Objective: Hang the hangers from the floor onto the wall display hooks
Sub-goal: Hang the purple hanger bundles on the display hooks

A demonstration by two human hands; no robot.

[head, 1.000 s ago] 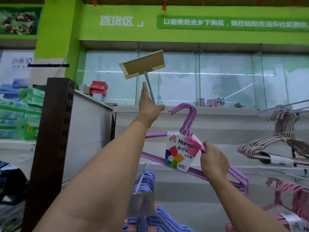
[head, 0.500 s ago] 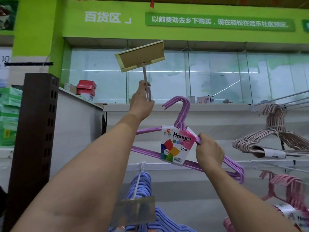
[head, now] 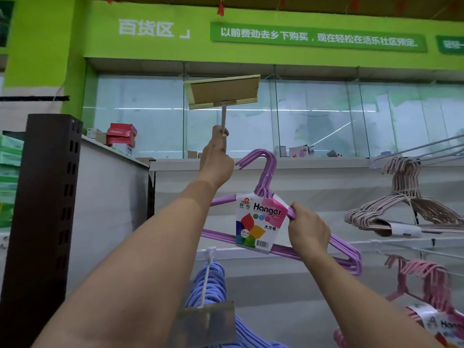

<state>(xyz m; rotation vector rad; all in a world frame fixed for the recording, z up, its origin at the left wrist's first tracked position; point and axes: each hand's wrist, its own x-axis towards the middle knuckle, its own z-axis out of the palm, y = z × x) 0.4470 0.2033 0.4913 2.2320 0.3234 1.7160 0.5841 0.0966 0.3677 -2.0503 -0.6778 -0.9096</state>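
At the time of inspection the left hand (head: 218,163) was raised and closed around the white rod of a display hook (head: 223,126), just below its price tag holder (head: 222,94), which was tipped upward. The right hand (head: 307,229) gripped a banded pack of purple hangers (head: 270,222) at its shoulder, beside the paper label (head: 259,222). The pack was held in the air in front of the wall panel (head: 313,179), its hook ends just right of the left hand and below the rod. The pack was not yet on the hook.

Completed work, as judged from the display: beige hangers (head: 401,204) hung on an upper hook at right, pink hangers (head: 424,285) below them, and blue hangers (head: 213,285) on the lower hook beneath the purple pack.

Outstanding: the purple pack remained to be threaded on. The floor was out of view, so any remaining stock could not be confirmed.
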